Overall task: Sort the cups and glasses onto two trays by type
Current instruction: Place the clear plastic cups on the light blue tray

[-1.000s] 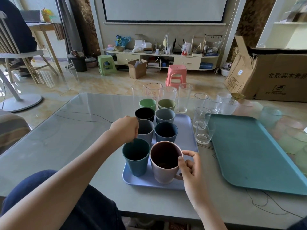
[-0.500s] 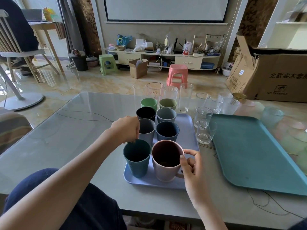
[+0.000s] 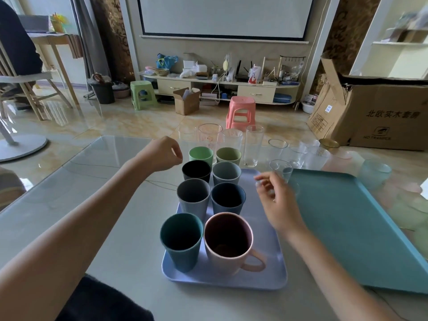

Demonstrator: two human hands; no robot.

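A lavender tray [image 3: 268, 246] holds several opaque cups in two rows: a teal cup [image 3: 180, 242] and a pink mug [image 3: 228, 242] nearest, grey [image 3: 193, 198] and navy [image 3: 228, 200] behind, then black [image 3: 196, 171] and grey-blue [image 3: 226, 173]. Two green cups [image 3: 200, 155] stand at its far end. Clear glasses [image 3: 253, 145] line the back of the table. The teal tray [image 3: 347, 228] on the right has nothing on it. My left hand [image 3: 162, 154] hovers curled and empty left of the green cups. My right hand [image 3: 273, 200], fingers apart, hangs between the trays by a small glass [image 3: 281, 169].
The glass-topped table [image 3: 104, 181] has bare room on its left half. Pale tinted glasses [image 3: 372, 170] stand beyond the teal tray at the far right. A large cardboard box [image 3: 382, 112] and a pink stool [image 3: 240, 112] sit on the floor behind.
My right hand let go of the pink mug and moved up and right toward the small glasses. My left hand left the grey cup and rose toward the far green cups.
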